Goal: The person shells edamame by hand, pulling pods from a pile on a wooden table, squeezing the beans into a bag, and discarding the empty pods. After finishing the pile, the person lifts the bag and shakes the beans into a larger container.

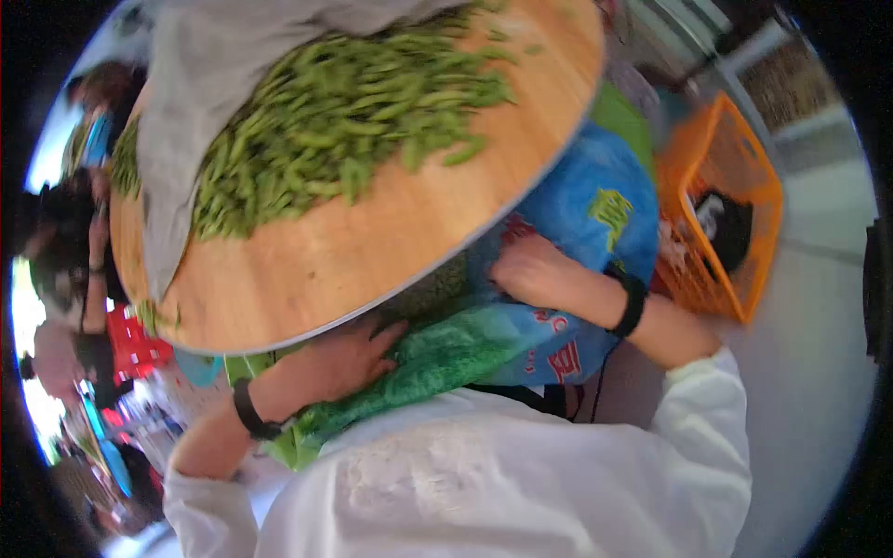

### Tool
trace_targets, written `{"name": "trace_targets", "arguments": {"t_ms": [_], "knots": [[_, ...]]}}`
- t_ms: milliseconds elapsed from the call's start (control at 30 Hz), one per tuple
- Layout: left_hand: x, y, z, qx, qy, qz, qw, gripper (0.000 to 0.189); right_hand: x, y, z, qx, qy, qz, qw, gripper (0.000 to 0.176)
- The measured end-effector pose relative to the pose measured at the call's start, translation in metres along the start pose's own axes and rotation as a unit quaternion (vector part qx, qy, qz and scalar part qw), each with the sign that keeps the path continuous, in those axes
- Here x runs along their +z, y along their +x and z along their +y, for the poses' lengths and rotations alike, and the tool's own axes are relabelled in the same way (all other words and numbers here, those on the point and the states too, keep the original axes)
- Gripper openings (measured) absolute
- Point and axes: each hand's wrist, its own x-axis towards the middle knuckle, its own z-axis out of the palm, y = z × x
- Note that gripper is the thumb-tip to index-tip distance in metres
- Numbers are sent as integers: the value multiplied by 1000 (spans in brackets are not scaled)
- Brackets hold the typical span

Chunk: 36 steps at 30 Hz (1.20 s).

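Below the near edge of a round wooden table (391, 246), a green and blue printed plastic bag (456, 349) lies across my lap. My left hand (349, 363) rests on the bag's green part, its fingers spread and partly under the table's edge. On the bag's blue part is my right hand (530, 270), fingers curled in and closed; what they grip, if anything, is hidden. Dark green bits (433, 288) show between the hands. Many green pods (344, 112) lie heaped on the table, beside a grey cloth (191, 102).
An orange plastic basket (693, 270) with a black item inside stands at the right. Several people (70, 251) are at the left edge, near a red crate (135, 344). Blue bag material (605, 167) hangs by the table's right rim.
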Motion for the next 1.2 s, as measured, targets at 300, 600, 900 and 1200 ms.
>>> {"name": "trace_targets", "arguments": {"t_ms": [300,600,900,1200], "knots": [[21,12,11,-27,-269,-79,960,52,36,-2,1,5,54,158,986,13],[20,79,-6,-161,-378,-67,909,39,20,-16,3,6,92,108,990,13],[45,95,-5,-163,-401,44,900,33,18,-18,1,3,111,45,993,7],[80,63,-40,-5,-244,25,970,36,18,-17,-1,12,140,73,987,12]]}}
